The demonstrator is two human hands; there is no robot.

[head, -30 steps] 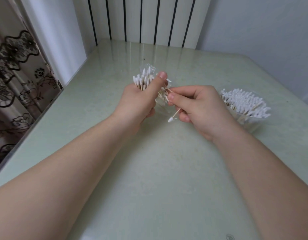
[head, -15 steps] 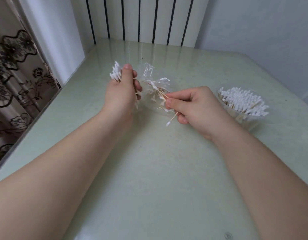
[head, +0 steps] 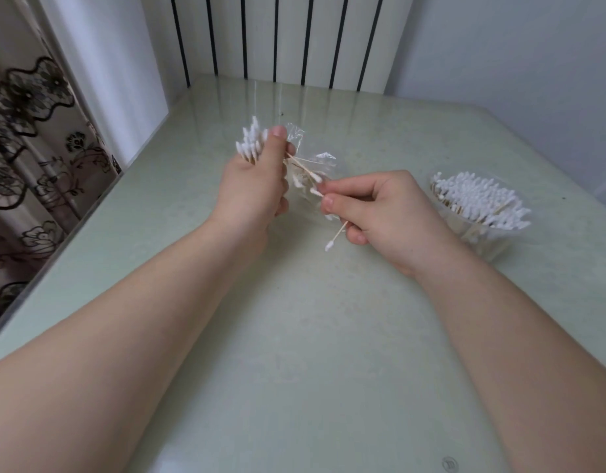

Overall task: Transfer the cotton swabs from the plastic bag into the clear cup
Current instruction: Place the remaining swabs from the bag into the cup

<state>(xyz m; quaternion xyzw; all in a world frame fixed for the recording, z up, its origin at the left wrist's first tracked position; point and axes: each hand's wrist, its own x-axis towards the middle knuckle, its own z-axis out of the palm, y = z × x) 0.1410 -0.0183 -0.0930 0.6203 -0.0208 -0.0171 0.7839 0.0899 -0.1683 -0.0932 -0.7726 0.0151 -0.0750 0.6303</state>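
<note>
My left hand grips a bunch of cotton swabs whose white tips stick up above the thumb. Between my hands hangs the crumpled clear plastic bag with a few swabs left inside. My right hand pinches the bag's lower edge and also holds a single swab that points down-left from under the fingers. The clear cup stands on the table to the right of my right hand, packed with upright swabs.
The pale green table ends at a left edge beside a floral curtain. A white radiator with dark slots and a wall close off the far side.
My left hand pulled a bunch of swabs out of the bag and away to the left, then came back close to it. My right hand kept hold of the bag and the single swab.
</note>
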